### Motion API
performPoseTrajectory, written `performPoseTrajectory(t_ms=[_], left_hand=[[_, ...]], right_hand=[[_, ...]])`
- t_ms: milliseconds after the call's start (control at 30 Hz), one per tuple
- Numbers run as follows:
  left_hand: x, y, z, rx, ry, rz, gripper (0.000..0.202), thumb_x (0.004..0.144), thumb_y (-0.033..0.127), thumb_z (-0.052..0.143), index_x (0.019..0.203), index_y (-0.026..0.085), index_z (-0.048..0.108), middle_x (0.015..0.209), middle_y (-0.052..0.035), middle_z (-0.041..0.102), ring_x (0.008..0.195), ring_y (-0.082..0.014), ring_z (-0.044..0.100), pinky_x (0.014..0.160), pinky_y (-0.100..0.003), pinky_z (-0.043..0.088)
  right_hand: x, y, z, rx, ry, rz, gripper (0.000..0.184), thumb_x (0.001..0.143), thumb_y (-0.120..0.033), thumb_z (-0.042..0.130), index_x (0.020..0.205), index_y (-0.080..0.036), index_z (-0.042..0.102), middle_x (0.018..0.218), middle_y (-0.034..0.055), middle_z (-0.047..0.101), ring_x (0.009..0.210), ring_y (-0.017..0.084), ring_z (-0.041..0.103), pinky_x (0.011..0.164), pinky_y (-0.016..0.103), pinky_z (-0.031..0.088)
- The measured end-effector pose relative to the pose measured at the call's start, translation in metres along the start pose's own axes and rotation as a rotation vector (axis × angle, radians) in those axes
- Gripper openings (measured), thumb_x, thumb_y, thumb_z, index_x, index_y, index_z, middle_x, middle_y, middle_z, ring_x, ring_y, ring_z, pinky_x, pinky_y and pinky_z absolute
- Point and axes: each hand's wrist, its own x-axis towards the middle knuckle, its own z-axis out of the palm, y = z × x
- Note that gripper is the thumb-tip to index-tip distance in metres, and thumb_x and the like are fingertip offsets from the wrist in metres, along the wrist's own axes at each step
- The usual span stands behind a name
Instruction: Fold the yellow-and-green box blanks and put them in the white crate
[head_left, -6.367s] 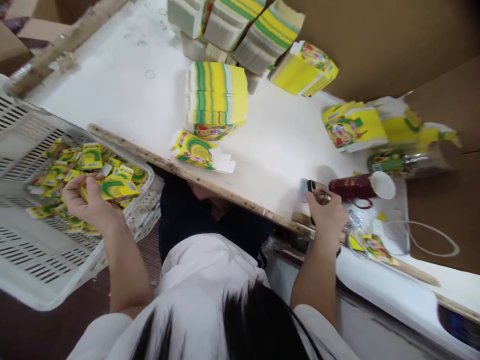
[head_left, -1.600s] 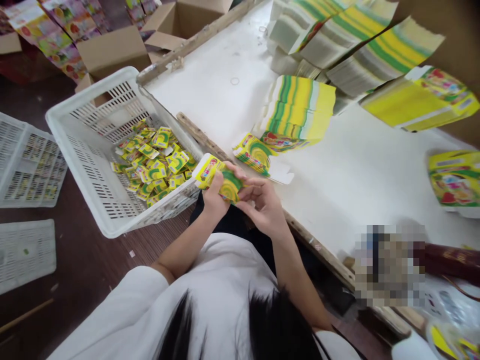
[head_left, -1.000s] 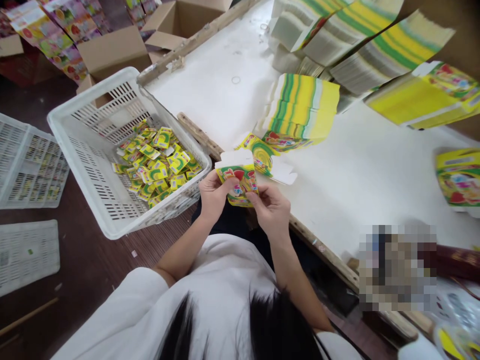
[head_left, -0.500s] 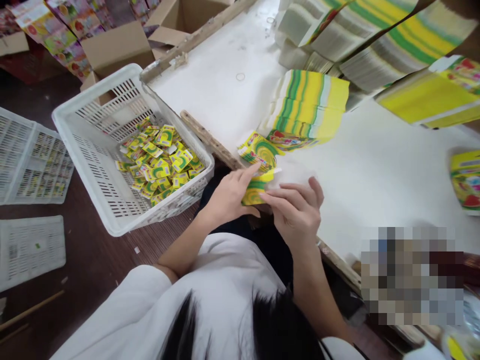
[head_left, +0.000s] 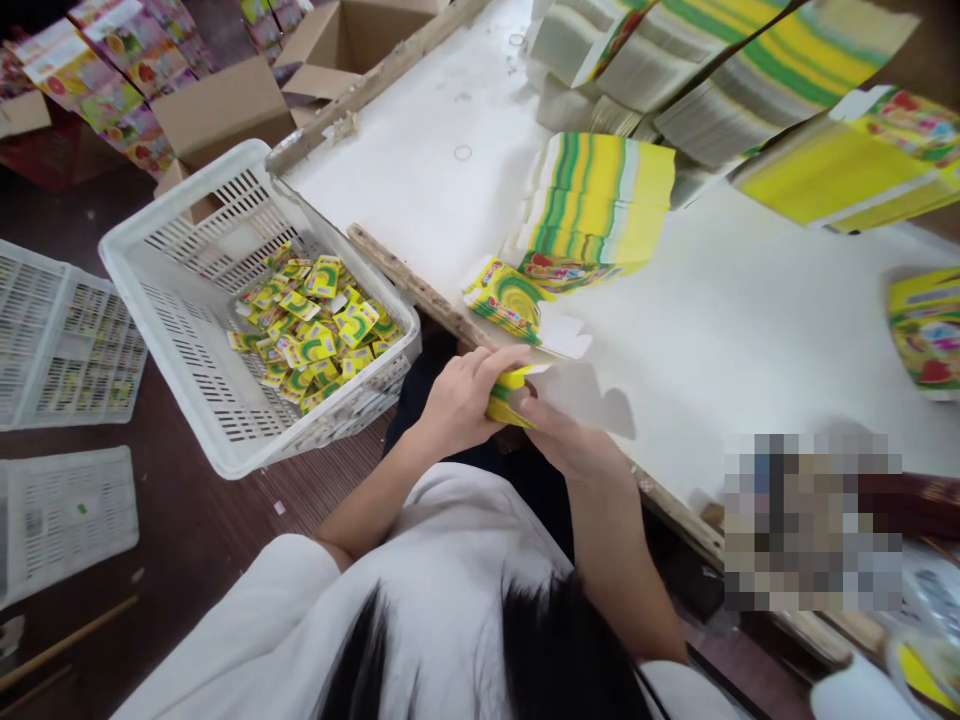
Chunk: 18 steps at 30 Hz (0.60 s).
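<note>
My left hand is closed around a small yellow-and-green carton at the table's near edge. My right hand reaches to the carton's right end, its fingertips touching the open end and flaps; part of its fingers is hidden. Just beyond, a short pile of flat yellow cartons lies on the table, a white flap sticking out to the right. Behind it leans a long stack of flat cartons, edges striped green, yellow and white.
To the left, a white plastic basket holds many small yellow cartons. More carton stacks stand at the back of the white table. Open cardboard boxes sit beyond the basket. Other white baskets are on the floor.
My right hand has lowered and turned, its raised fingers now folded in at the carton's end. The carton has tilted slightly in my left hand. The whole view has shifted a little.
</note>
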Motion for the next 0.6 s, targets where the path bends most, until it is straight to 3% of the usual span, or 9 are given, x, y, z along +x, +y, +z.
performPoseTrajectory(t_ms=[100, 167, 300, 400, 467, 533, 600], left_hand=[[-0.001, -0.002, 0.002, -0.028, 0.010, 0.073, 0.069, 0.088, 0.031, 0.063, 0.146, 0.021, 0.028, 0.124, -0.0130, 0.063, 0.111, -0.0268, 0.063, 0.083, -0.036, 0.050], [0.000, -0.002, 0.002, -0.027, -0.041, 0.084, 0.072, 0.086, 0.032, 0.066, 0.147, 0.021, 0.029, 0.121, -0.0124, 0.062, 0.109, -0.0272, 0.064, 0.082, -0.036, 0.051], [0.004, -0.002, -0.005, -0.051, -0.238, -0.022, 0.069, 0.075, 0.020, 0.069, 0.139, 0.027, 0.041, 0.121, -0.0070, 0.060, 0.111, -0.0255, 0.065, 0.085, -0.034, 0.054], [0.004, -0.006, -0.007, -0.108, -0.317, -0.110, 0.068, 0.070, 0.017, 0.069, 0.132, 0.028, 0.044, 0.127, -0.0054, 0.061, 0.104, -0.0243, 0.069, 0.079, -0.032, 0.055], [0.002, -0.010, -0.005, -0.141, -0.331, -0.144, 0.071, 0.068, 0.020, 0.070, 0.133, 0.028, 0.041, 0.123, -0.0054, 0.064, 0.096, -0.0251, 0.071, 0.075, -0.032, 0.054], [-0.001, -0.013, 0.001, -0.144, -0.309, -0.179, 0.075, 0.069, 0.022, 0.070, 0.136, 0.027, 0.036, 0.117, -0.0060, 0.066, 0.087, -0.0259, 0.072, 0.070, -0.033, 0.054], [-0.003, -0.014, 0.007, -0.150, -0.246, -0.214, 0.080, 0.072, 0.024, 0.069, 0.141, 0.024, 0.029, 0.118, -0.0092, 0.065, 0.086, -0.0267, 0.072, 0.068, -0.034, 0.053]], right_hand=[[-0.001, 0.001, -0.003, -0.021, -0.007, 0.047, 0.053, 0.082, -0.059, 0.070, 0.126, -0.029, 0.065, 0.135, 0.0072, 0.066, 0.125, 0.029, 0.063, 0.103, 0.050, 0.056], [-0.001, 0.004, -0.004, -0.036, 0.038, 0.046, 0.058, 0.083, -0.067, 0.064, 0.126, -0.028, 0.065, 0.134, 0.0085, 0.067, 0.120, 0.029, 0.066, 0.098, 0.048, 0.059], [-0.001, 0.015, -0.005, -0.161, 0.149, -0.030, 0.067, 0.085, -0.074, 0.055, 0.129, -0.024, 0.064, 0.131, 0.0105, 0.068, 0.122, 0.028, 0.065, 0.103, 0.045, 0.055], [-0.004, 0.020, -0.004, -0.344, 0.181, -0.113, 0.072, 0.087, -0.073, 0.052, 0.139, -0.023, 0.056, 0.138, 0.0115, 0.064, 0.130, 0.028, 0.060, 0.112, 0.046, 0.047], [-0.008, 0.019, 0.000, -0.500, 0.178, -0.160, 0.079, 0.085, -0.067, 0.061, 0.149, -0.023, 0.045, 0.146, 0.0123, 0.058, 0.135, 0.030, 0.056, 0.114, 0.049, 0.045], [-0.012, 0.017, 0.005, -0.673, 0.172, -0.208, 0.078, 0.086, -0.050, 0.068, 0.154, -0.026, 0.038, 0.151, 0.0115, 0.053, 0.137, 0.030, 0.054, 0.114, 0.050, 0.045], [-0.013, 0.016, 0.008, -0.792, 0.180, -0.253, 0.063, 0.091, -0.028, 0.062, 0.151, -0.029, 0.043, 0.152, 0.0080, 0.052, 0.137, 0.028, 0.054, 0.114, 0.047, 0.047]])
